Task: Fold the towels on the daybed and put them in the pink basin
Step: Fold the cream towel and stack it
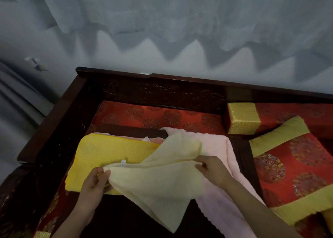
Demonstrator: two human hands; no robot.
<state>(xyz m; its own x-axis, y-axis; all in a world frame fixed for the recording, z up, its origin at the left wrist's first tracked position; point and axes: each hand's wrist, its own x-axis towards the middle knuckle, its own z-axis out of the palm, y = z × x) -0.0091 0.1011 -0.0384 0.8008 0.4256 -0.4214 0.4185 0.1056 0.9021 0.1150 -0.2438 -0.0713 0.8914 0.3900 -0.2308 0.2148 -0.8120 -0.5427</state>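
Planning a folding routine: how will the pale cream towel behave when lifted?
Probably floppy: the cream towel sags and creases between the left hand and right hand pinching it. Likely light, since fingertip pinches seem enough. Its loose corner droops, so it won't hold shape.

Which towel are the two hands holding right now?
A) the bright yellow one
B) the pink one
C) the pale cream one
C: the left hand and the right hand each grip an edge of the pale cream towel; the bright yellow towel and the pink towel lie beneath it.
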